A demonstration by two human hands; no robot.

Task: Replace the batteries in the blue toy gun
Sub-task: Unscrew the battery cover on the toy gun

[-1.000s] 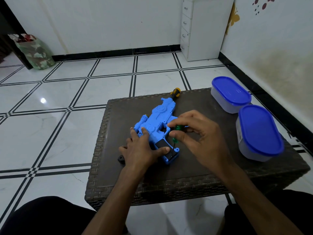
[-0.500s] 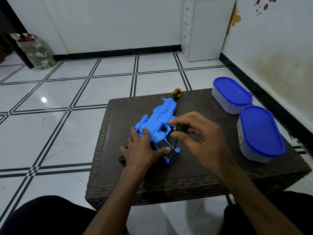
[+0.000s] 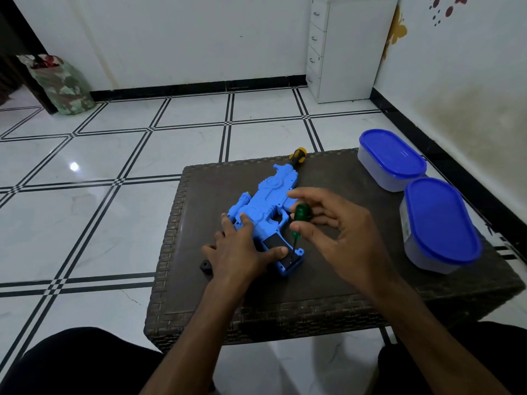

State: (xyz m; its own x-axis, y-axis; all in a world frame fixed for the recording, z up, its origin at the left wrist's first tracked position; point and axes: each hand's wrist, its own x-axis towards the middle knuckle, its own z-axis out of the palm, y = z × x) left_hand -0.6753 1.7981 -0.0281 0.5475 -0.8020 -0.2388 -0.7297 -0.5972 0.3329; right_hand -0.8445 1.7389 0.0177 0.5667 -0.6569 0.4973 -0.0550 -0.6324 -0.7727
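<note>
Blue plastic toy gun (image 3: 266, 203) lies flat on a dark brown woven-wicker table (image 3: 336, 280), near the table's middle, barrel pointing away from the person twd the far edge, grip end nearest. On the grip a black rectangular battery cover (image 3: 281, 250) faces up.

L hand (image 3: 241, 250) rests on the gun's rear body w/ fingers straight and spread; thumb lies across the black cover, pressing it. R hand (image 3: 339, 232) pinches a small screwdriver w/ a green translucent handle (image 3: 301, 213): thumb and fingertips are curled round the handle, other fingers loosely fanned above. Driver stands near upright, slightly tilted, its thin shaft running down to the lower part of the black cover; can't tell if the tip sits in a screw.

A yellow-and-black tool handle (image 3: 297, 155) sticks out just past the gun's muzzle at the table's far edge. A small black block (image 3: 206, 265) lies by the L wrist. Two clear oval tubs w/ blue lids (image 3: 392, 158) (image 3: 440, 220) sit on the table's R side, well apart from the gun.
</note>
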